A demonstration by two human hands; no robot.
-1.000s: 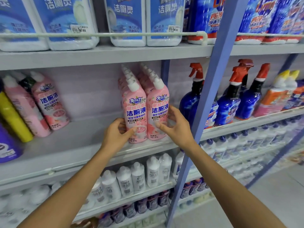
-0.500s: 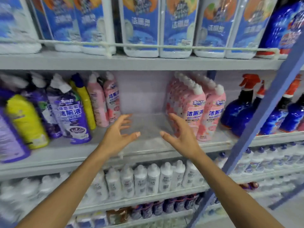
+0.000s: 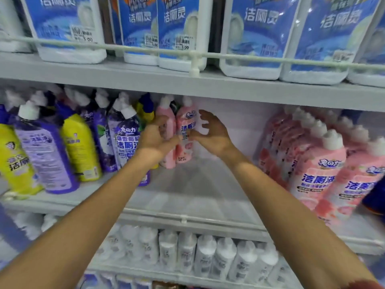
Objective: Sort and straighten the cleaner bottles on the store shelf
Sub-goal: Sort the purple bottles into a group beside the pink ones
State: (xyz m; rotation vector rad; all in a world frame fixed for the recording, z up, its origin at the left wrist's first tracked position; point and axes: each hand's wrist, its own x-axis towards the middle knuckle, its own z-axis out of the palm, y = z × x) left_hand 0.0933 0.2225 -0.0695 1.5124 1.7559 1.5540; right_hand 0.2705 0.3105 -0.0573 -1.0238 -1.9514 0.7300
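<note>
- Holding both arms stretched deep into the middle shelf [image 3: 187,197], you are keeping your hands close together at its far wall, a little left of centre.
- Your left hand [image 3: 155,139] is hovering in front of the left pink bottle [image 3: 166,118] with its fingers bent. Blur is hiding whether they are gripping it, so I cannot tell.
- Your right hand [image 3: 210,134] is sitting just right of the right pink bottle [image 3: 186,122], fingers spread and crooked and closing on nothing. Its thumb is lying across the bottle's label, and contact is unclear.
- Those two pink toilet-cleaner bottles are standing side by side at the far of the shelf, just right of the purple bottles [image 3: 127,140].
- The pink bottle rows [image 3: 316,170] are standing at the near right, well apart from the pair, with bare shelf lying between them.
- The yellow bottles [image 3: 80,147] are standing among the purple ones on the left.
- On the shelf above, white jugs with blue labels [image 3: 177,28] are sitting behind a guard rail [image 3: 145,50].
- On the shelf below, white bottles [image 3: 204,255] are standing in a row.
</note>
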